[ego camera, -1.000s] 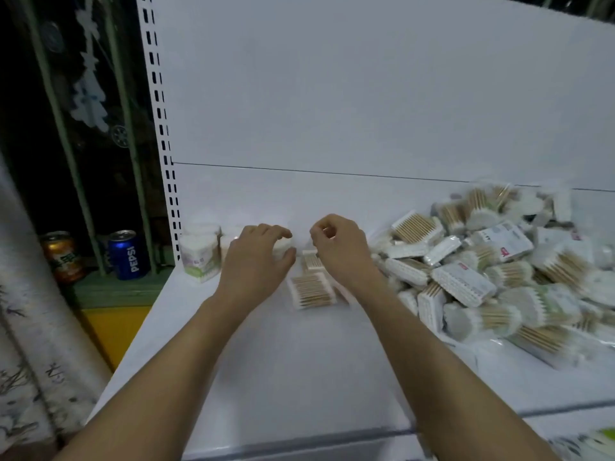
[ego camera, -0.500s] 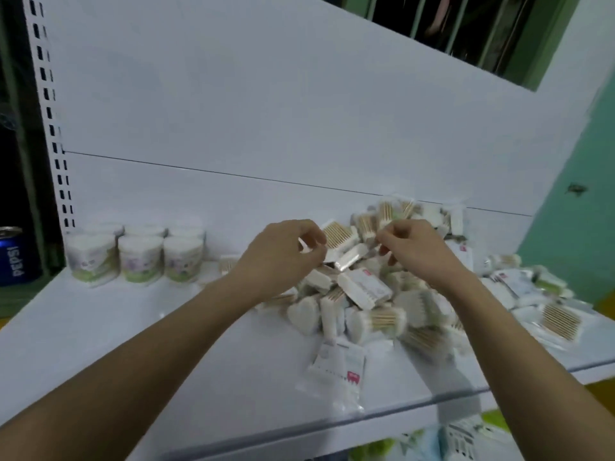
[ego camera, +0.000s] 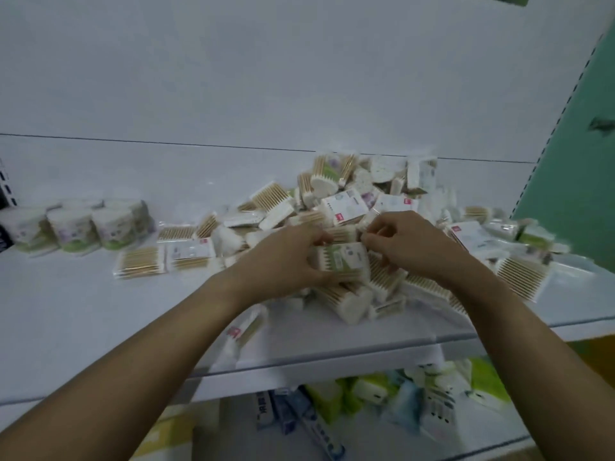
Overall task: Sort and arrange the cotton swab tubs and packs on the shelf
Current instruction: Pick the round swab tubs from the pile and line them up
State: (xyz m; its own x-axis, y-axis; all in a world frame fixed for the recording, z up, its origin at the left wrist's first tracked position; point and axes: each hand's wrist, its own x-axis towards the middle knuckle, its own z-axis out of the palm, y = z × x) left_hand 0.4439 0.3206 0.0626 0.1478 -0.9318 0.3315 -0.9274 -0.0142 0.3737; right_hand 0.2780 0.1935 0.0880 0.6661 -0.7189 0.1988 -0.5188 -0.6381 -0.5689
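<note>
A white shelf (ego camera: 100, 314) is seen from above, backed by a white panel (ego camera: 266, 78). A loose heap of cotton swab packs (ego camera: 376, 201) is spread over the right half of the shelf, reaching from the back panel to near the front edge. One pack with a green and white label (ego camera: 341, 261) is held above the near part of the heap by both hands: the left hand (ego camera: 286, 257) is curled round its left end, with the thumb underneath, and the right hand (ego camera: 416, 244) is closed on its right end, with the fingertips pinched at the upper corner. On the far left of the shelf, a group of round cotton swab tubs (ego camera: 83, 224) is set upright, close together (the exact count cannot be told because of blur). Between the tubs and the heap, two flat packs of wooden-stemmed swabs (ego camera: 141, 262) are laid side by side. A single pack (ego camera: 244, 329) is found near the front edge, partly under the left forearm. On the lower shelf (ego camera: 366, 404), green, white and blue packaged goods are seen, blurred. A green wall (ego camera: 572, 144) is noted at the right.
</note>
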